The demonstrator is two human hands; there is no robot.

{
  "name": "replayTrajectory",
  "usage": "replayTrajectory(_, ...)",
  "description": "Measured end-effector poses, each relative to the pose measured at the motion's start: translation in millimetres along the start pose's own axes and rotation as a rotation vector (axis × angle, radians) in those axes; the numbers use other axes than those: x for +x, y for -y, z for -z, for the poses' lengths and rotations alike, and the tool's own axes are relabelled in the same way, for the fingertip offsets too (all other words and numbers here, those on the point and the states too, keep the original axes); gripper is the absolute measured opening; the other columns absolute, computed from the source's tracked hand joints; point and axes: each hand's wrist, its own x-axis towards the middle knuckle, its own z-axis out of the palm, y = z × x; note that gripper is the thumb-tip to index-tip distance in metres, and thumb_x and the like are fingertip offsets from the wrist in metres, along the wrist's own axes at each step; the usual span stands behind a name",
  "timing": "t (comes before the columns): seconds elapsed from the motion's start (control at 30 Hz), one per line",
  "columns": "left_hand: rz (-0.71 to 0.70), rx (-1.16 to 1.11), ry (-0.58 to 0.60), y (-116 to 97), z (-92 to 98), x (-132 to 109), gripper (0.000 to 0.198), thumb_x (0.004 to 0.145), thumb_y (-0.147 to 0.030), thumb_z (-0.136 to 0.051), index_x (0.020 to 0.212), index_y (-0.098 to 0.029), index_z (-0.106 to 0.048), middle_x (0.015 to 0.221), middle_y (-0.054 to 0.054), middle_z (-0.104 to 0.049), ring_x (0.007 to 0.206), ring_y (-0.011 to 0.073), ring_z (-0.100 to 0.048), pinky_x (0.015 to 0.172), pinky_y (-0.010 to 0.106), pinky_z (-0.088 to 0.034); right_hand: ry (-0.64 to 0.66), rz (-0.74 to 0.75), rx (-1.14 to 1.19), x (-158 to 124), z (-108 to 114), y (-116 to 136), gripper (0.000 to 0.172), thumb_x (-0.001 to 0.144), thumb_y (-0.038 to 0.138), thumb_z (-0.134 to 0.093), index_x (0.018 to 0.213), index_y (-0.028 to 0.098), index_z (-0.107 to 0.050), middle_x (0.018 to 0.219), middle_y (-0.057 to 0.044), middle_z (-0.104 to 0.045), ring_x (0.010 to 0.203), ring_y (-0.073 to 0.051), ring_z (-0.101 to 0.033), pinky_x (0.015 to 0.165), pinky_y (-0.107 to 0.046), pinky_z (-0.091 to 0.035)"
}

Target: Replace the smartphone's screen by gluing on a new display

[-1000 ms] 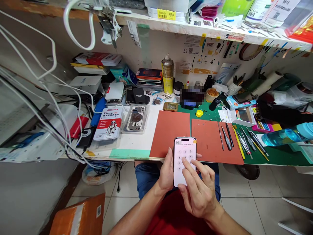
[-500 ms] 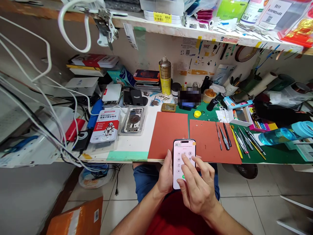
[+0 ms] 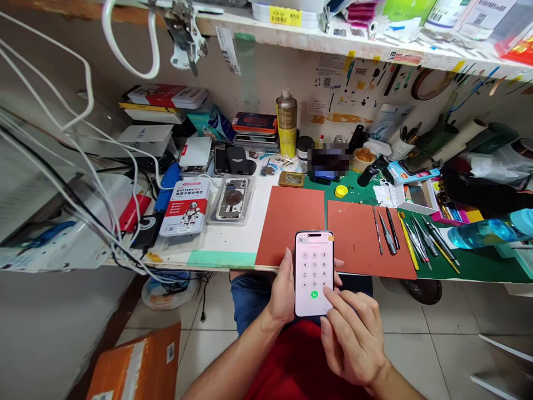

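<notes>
A smartphone [image 3: 314,275] is held upright in front of the table edge, its lit screen showing a dial keypad with a green call button. My left hand [image 3: 283,291] is wrapped round the phone from its left side and back, with fingertips showing at the right edge. My right hand [image 3: 353,330] hovers at the lower right of the screen with fingers apart and holds nothing. Its index fingertip is by the hash key; whether it touches the glass I cannot tell. Two brown mats [image 3: 291,222] lie on the table just beyond the phone.
Tweezers [image 3: 418,239] and other slim tools lie on the right. A blue bottle [image 3: 474,230] stands farther right. On the left are a battery box [image 3: 186,208], an opened phone housing [image 3: 232,199] in a clear tray, and hanging cables [image 3: 94,205]. A shelf [image 3: 353,47] overhangs the back.
My right hand has drawn back from the number keys toward the screen's lower right, uncovering the keypad. My left hand still grips the phone. The camera view has shifted slightly.
</notes>
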Motion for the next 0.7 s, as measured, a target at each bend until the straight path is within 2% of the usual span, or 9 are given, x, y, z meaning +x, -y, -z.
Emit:
replayTrajectory(0.1, 0.019, 0.014, -0.006, -3.6, 1.5, 2.4, 0.096, 0.103, -0.079, -0.025, 0.131, -0.002, -0.074, 0.109, 0.024, -0.079, 0.092, 0.0286, -0.076, 0.088, 0.039, -0.060, 0.056, 0.009, 0.006, -7.9, 6.2, -2.3, 0.015, 0.091, 0.011, -0.058, 0.100, 0.015, -0.070, 0.111, -0.014, -0.082, 0.096, -0.025, -0.070, 0.084, -0.041, -0.051)
replayTrajectory(0.2, 0.005, 0.017, -0.028, -5.1, 2.7, 4.4, 0.095, 0.104, -0.077, -0.022, 0.130, -0.002, -0.074, 0.103, 0.022, -0.079, 0.088, 0.0273, -0.075, 0.087, 0.039, -0.060, 0.086, 0.017, 0.011, -11.4, 6.7, -3.0, 0.018, 0.093, 0.013, -0.057, 0.103, 0.012, -0.071, 0.115, -0.017, -0.081, 0.099, -0.026, -0.069, 0.085, -0.042, -0.050)
replayTrajectory(0.4, 0.029, 0.022, -0.031, -5.0, 2.8, 4.1, 0.099, 0.103, -0.079, -0.020, 0.130, -0.001, -0.074, 0.103, 0.022, -0.079, 0.088, 0.0276, -0.075, 0.087, 0.038, -0.060, 0.099, 0.035, 0.017, -13.4, 2.8, -2.8, 0.019, 0.096, 0.016, -0.056, 0.103, 0.010, -0.073, 0.119, -0.018, -0.081, 0.107, -0.028, -0.068, 0.089, -0.043, -0.048)
replayTrajectory(0.7, 0.039, 0.036, -0.040, -8.2, -0.1, 3.8, 0.104, 0.102, -0.080, -0.016, 0.132, 0.003, -0.072, 0.102, 0.023, -0.077, 0.087, 0.0276, -0.075, 0.086, 0.037, -0.060, 0.098, 0.034, 0.016, -16.8, 1.3, -3.3, 0.018, 0.097, 0.016, -0.057, 0.103, 0.010, -0.073, 0.119, -0.017, -0.081, 0.104, -0.028, -0.070, 0.088, -0.043, -0.048)
